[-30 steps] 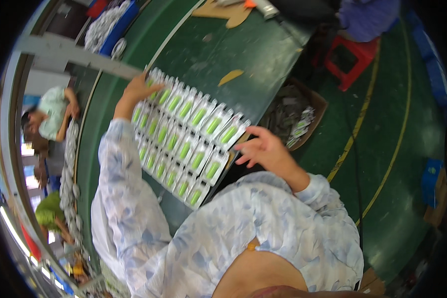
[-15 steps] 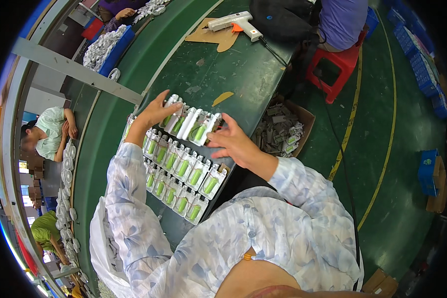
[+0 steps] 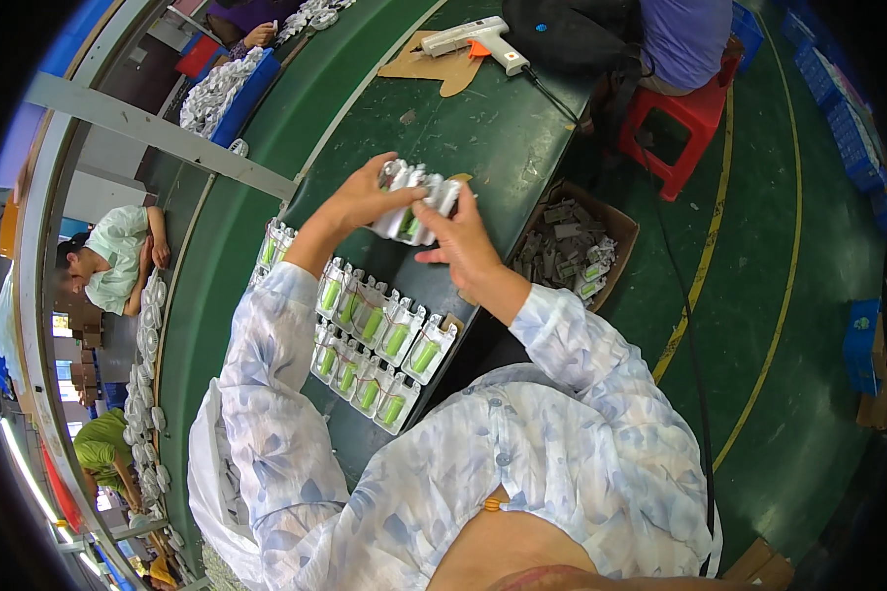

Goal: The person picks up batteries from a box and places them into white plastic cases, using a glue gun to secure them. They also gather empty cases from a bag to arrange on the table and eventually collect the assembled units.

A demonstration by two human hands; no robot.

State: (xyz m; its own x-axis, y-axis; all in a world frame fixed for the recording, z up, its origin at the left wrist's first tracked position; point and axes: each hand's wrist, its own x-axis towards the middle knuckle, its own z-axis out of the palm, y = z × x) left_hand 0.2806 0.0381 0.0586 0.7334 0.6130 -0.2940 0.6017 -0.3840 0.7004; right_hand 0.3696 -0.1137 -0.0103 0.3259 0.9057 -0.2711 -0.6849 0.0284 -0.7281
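Observation:
Over the dark green table, my left hand [image 3: 362,200] and my right hand [image 3: 468,248] close in from both sides on a bunch of white plastic casings [image 3: 396,179]. Some green shows inside the bunch, and my fingers hide part of it. Below my hands, white casings [image 3: 426,357] stand in two rows on the table, each with a green cylindrical battery and thin wires. More casings [image 3: 274,246] stand beyond my left forearm.
A white glue gun [image 3: 478,41] with an orange trigger lies on cardboard [image 3: 451,81] at the table's far end, its cord over the edge. Right of the table are a carton [image 3: 629,244] of loose parts and a red stool [image 3: 682,120] with a person seated. A metal frame [image 3: 168,136] crosses the left.
Both hands have come closer together, gathering casings from the top row into one bunch. That bunch has shifted right and up, off the rows.

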